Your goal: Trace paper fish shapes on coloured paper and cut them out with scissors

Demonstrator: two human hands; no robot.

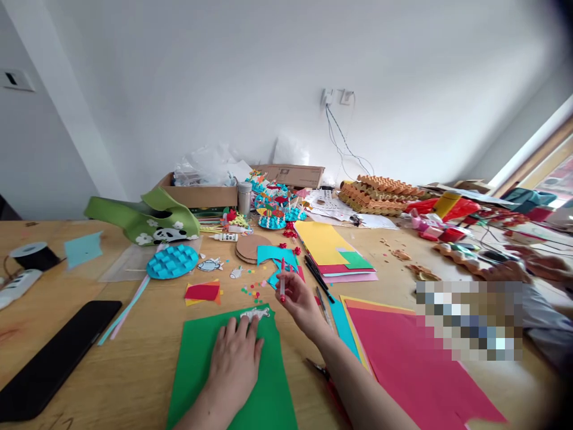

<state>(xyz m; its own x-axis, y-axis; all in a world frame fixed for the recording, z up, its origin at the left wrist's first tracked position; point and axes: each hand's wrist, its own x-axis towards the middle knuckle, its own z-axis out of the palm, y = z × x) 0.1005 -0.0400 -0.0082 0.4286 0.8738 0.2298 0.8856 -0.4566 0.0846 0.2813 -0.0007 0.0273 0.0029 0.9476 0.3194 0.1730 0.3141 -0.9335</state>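
Observation:
My left hand (233, 363) lies flat on a green paper sheet (273, 382), its fingertips against a small white paper fish cutout (254, 313). My right hand (301, 303) is raised above the table edge of the sheet, pinching a red marker (282, 282) upright between thumb and fingers. Just beyond the marker lie cyan paper scraps (275, 254) and small confetti bits (252, 291). A red and yellow paper stack (202, 292) sits to the left of the green sheet.
A wooden table holds stacked coloured paper (416, 358), a black tablet (54, 358), a blue craft piece (172, 261), a green felt bag (143, 218), and a cardboard box (199, 196). A co-worker's hand (505, 272) rests at the right.

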